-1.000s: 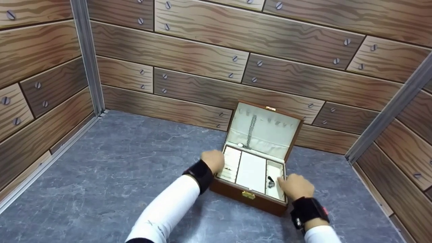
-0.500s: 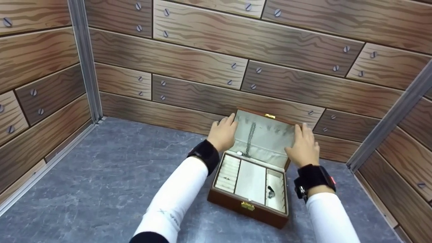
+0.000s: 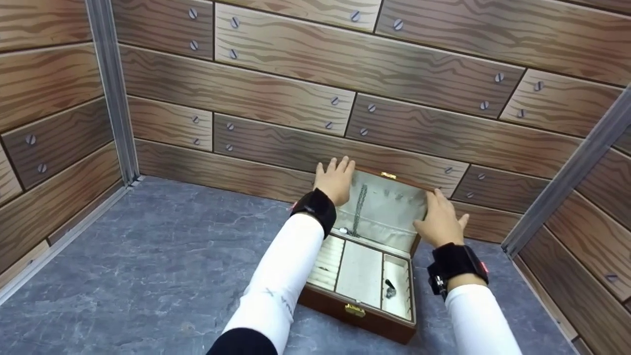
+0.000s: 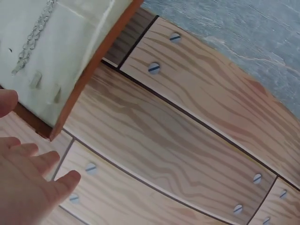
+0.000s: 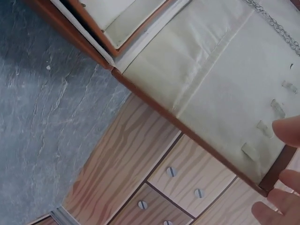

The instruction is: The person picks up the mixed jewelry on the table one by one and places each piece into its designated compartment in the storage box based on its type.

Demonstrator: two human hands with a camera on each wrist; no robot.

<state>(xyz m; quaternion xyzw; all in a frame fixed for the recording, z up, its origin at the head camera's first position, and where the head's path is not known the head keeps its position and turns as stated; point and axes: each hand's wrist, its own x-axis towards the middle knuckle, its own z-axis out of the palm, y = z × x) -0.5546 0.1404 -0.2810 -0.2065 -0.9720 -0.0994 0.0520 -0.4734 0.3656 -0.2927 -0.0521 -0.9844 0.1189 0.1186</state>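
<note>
A brown jewelry box (image 3: 357,323) stands with its lid (image 3: 389,212) raised, lined in cream fabric. Inside the lid hangs a silver chain necklace (image 3: 360,209). My left hand (image 3: 336,181) is by the lid's upper left corner, fingers stretched out; in the left wrist view a gap shows between most fingers and the lid edge. At the upper right corner is my right hand (image 3: 440,219), its thumb (image 5: 288,131) before the lining and its fingers beyond the rim. Whether it touches the lid, I cannot tell.
Ring rolls (image 3: 326,261) fill the box's left section, a flat cream panel (image 3: 360,271) its middle. A small black and silver piece (image 3: 390,289) lies in the right compartment. Wood-print walls (image 3: 276,88) stand behind and at both sides of the grey marbled surface (image 3: 197,246).
Both hands have risen from the box's sides to the lid's upper corners, and their fingers have straightened. The lid remains raised. The head view has shifted slightly.
</note>
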